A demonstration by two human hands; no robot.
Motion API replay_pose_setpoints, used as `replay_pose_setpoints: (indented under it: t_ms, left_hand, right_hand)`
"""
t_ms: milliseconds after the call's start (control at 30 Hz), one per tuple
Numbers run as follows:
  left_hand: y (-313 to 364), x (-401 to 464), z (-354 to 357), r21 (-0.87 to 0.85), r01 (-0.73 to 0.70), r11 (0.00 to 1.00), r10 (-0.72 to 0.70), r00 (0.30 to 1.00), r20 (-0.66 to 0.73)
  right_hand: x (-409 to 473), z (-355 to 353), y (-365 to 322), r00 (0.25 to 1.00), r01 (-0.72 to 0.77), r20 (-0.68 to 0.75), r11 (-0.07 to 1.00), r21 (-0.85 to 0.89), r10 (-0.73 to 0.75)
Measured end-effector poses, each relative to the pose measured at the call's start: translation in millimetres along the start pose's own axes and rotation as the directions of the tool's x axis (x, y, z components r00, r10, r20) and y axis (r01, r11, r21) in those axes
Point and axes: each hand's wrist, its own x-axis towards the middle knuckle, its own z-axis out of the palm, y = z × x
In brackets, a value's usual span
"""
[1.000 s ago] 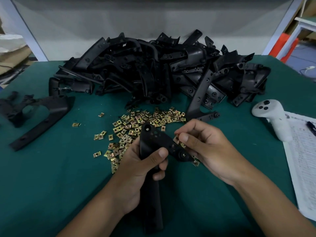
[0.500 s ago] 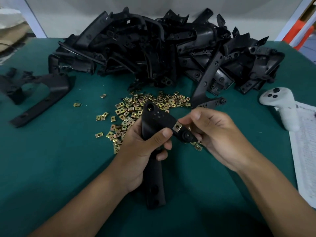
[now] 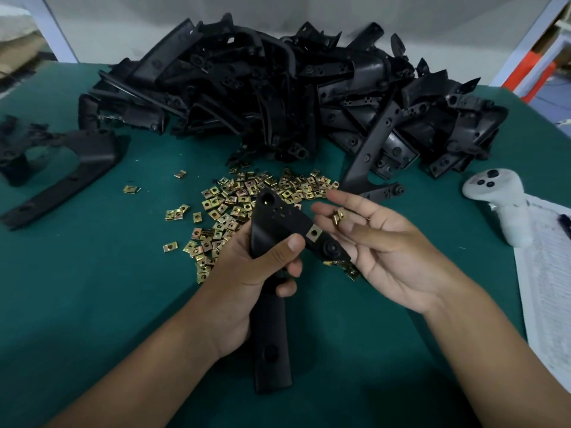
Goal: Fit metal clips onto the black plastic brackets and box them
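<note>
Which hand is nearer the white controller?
Right. The right hand lies open just left of the white controller; the left hand grips the bracket farther left.

white controller point(image 3: 497, 199) | printed sheet point(image 3: 553, 291) touching | green table point(image 3: 77, 304)

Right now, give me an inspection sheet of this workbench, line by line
Surface: green mat covers the table.
Job's things: held bracket carries one fitted clip; loose clips scattered behind it; bracket pile at the back.
Clutter: white controller and printed sheet on the right; separate black part on the left.
Grippers: left hand grips the bracket; right hand is open, with spare clips on its fingers.
Cables: nothing seen.
Surroundings: white wall behind; no box in view.
</note>
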Motion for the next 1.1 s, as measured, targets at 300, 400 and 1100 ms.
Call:
replay_pose_setpoints:
  t_ms: [300,400,1100]
  left_hand:
    - [-2,1,-1,0.055,0.008,0.998,-0.009,1.0,0.026]
    - [-1,0,-1,0.068,0.014,0.998,-0.016,0.999,0.028]
    - [-4,-3,2,0.087,0.046,0.995,-0.055,0.993,0.102]
  right_hand:
    - [2,-3,5,0.998,0.023,-0.049,0.984,-0.179,-0.032]
    - [4,-5,8,0.989,0.062,-0.11,0.943,-0.326,-0.103]
    - [0,5,9,0.946,0.278,-0.001,0.811,-0.515,-0.324]
